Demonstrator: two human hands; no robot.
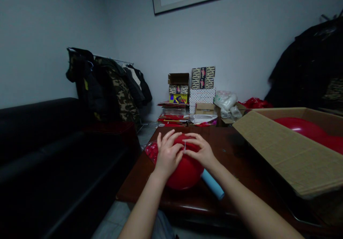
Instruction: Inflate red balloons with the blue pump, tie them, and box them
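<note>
Over brown tabletop (235, 156), round red balloon (184, 174) right under both hands, no clear long axis; left hand (169, 156), right hand (202, 152) clamped on it, fingertips meeting at thin pale strand (184, 145), neither nearer

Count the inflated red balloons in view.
3 visible: one balloon at the left hand and right hand; a second balloon and third balloon in the cardboard box, which may hide more.
</note>
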